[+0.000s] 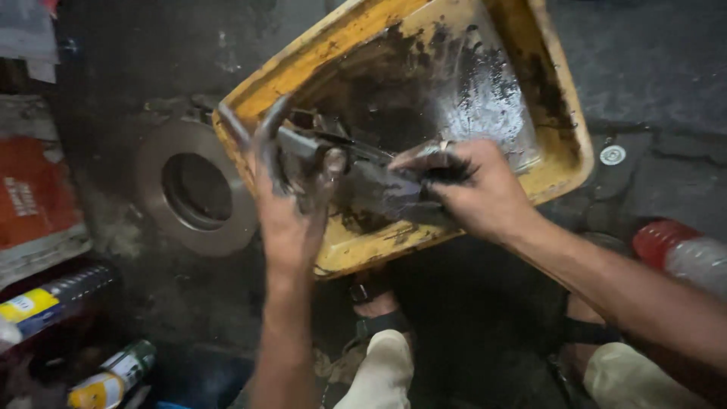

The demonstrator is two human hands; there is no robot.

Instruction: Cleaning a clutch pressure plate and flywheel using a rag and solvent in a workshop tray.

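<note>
Both hands grip a greasy metal part (356,178) over the yellow tray (564,144): left hand (291,204), right hand (473,189). A metal disc (163,144) lies left of the tray.

Blurred greasy part (363,178); red-capped bottle (681,254) cut off.

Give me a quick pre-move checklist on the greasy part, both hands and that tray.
1. Left hand grips the greasy metal part: ok.
2. Right hand holds a dark brush at the part: ok.
3. Part is over the yellow tray: ok.
4. Tray lies level: not ok, it is tilted.
5. Brake disc lies apart from the hands: ok.
6. Firmness of grip on the oily surface: cannot tell.
</note>
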